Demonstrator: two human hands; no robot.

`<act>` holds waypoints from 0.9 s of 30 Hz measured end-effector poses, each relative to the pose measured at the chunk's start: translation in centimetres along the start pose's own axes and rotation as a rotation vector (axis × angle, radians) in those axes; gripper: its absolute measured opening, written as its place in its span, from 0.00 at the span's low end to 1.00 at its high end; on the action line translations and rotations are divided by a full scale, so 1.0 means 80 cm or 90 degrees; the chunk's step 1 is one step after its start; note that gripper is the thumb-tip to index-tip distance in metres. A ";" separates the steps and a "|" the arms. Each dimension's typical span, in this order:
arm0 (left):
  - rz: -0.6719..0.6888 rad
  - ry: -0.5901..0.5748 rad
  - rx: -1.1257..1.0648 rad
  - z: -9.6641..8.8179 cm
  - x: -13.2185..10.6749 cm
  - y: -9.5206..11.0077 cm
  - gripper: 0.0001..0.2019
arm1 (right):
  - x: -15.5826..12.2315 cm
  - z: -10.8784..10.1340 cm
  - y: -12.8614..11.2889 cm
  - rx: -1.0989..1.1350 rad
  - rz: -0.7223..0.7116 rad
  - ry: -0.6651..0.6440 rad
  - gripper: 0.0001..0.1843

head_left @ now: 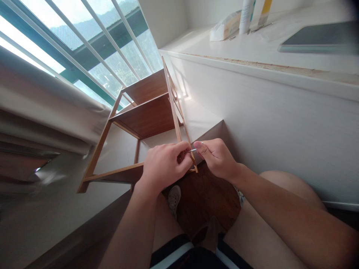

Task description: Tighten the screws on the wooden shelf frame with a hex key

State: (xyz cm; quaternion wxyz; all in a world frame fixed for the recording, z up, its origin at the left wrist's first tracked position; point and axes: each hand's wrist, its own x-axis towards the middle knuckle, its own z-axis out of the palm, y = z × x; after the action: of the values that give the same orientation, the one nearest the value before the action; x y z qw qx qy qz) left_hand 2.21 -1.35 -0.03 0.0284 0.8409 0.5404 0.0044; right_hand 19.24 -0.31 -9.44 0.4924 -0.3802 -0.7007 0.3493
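A wooden shelf rack (146,117) with several brown boards and light-edged legs leans at a tilt in front of me. My left hand (165,164) is closed at its right-hand leg, thumb and forefinger curled around the place where a thin metal rod meets the wood. What lies inside those curled fingers is mostly hidden. A slim silver hex key (193,150) is pinched in my right hand (217,157), its tip reaching the leg beside my left fingers. Its short end shows above my right thumb.
A white ledge (196,43) with a rough edge carries a phone-like dark slab (316,37), a plastic packet (226,26), a white tube (246,16) and small screws (260,28). A barred window (92,41) and curtain (50,108) stand left. A shoe (174,198) is below.
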 end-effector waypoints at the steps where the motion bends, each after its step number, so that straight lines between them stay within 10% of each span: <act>1: 0.000 0.001 0.001 0.000 0.000 0.000 0.09 | 0.001 -0.002 0.001 -0.009 -0.015 -0.009 0.27; 11: -0.022 0.017 -0.050 0.000 0.000 -0.001 0.12 | 0.009 -0.019 0.018 0.166 0.063 0.116 0.31; 21: 0.072 -0.043 -0.089 -0.010 -0.004 -0.018 0.27 | 0.022 0.013 0.039 0.338 0.155 0.046 0.32; 27: 0.054 -0.032 -0.014 -0.007 -0.011 -0.025 0.20 | 0.025 0.032 0.062 0.276 0.234 0.014 0.34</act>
State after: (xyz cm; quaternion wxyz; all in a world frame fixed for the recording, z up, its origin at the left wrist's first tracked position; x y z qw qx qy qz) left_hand -0.02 -1.30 0.45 0.0512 0.8623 0.5036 -0.0093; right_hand 17.30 3.49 -13.57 0.4979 -0.3903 -0.5240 0.5702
